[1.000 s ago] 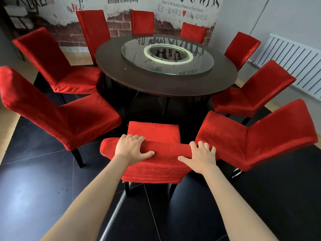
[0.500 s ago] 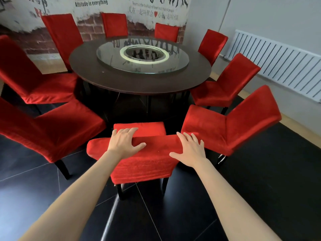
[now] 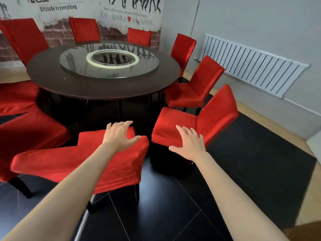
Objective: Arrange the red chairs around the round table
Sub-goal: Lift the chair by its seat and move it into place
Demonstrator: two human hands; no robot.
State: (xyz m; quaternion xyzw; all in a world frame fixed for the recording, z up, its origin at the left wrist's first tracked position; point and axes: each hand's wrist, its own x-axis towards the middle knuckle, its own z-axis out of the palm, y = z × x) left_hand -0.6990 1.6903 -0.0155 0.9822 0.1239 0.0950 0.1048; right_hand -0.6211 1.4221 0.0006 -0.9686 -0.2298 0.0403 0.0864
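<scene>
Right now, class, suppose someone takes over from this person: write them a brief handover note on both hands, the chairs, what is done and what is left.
Left hand: open, fingers over the top of the near chair back, not clearly gripping.
Right hand: open, fingers spread, in front of the next chair to the right; contact unclear.
Chairs: red chairs ring the round table; the near chair stands back-on to the person, close to the table.
Done: near chair looks roughly placed.
Left: probably adjust the next chair, then check the rest for spacing.
</scene>
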